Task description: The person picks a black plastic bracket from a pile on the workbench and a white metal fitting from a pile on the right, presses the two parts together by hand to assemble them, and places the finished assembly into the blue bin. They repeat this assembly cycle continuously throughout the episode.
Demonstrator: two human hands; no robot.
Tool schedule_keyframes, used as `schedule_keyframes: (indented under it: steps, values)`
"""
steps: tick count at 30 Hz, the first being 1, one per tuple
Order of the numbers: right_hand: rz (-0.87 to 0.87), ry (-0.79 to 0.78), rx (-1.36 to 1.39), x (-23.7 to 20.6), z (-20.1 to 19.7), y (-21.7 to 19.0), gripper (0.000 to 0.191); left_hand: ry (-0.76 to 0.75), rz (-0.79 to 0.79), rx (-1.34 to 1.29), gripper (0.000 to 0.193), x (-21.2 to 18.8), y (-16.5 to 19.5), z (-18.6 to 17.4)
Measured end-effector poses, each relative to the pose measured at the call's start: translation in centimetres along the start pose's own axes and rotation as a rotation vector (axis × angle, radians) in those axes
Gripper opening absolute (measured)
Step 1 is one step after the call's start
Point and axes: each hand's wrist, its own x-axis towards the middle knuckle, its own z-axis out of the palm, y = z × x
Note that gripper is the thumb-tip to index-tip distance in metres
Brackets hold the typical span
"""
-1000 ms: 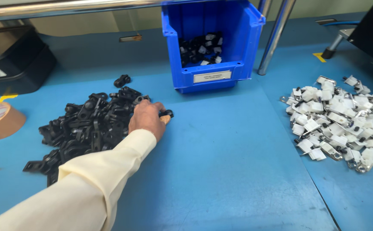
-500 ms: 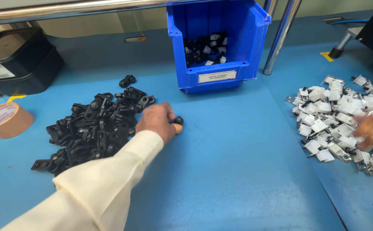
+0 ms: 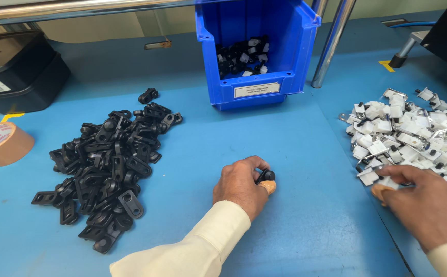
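A tan tape roll (image 3: 0, 144) sits at the left edge of a smooth blue table (image 3: 295, 154), beside a heap of glossy black clips (image 3: 108, 159) with round eyelets; a blue bin (image 3: 256, 51) stands behind. The left hand (image 3: 241, 185), at the heap's edge half a second ago, now rests on bare table, fingers curled round one black clip (image 3: 266, 175). The right hand (image 3: 423, 202), then a blur, now pinches a white piece (image 3: 387, 180) at the near edge of the white-and-metal pile (image 3: 408, 133).

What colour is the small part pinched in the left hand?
Black: the small plastic part in the left hand, clearest in the head view.
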Motion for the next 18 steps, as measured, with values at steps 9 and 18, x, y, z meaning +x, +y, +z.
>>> schedule_keyframes:
  steps: [9, 18]
  values:
    - [-0.211, 0.112, -0.166, -2.9, 0.3, 0.8, 0.039, 0.015, 0.365, 0.242, 0.042, -0.9, -1.2, 1.4]
    - [0.098, -0.08, 0.128, -2.2, 2.7, 3.1, 0.062, -0.054, 0.321, 0.237, 0.041, 0.2, -0.6, -0.2]
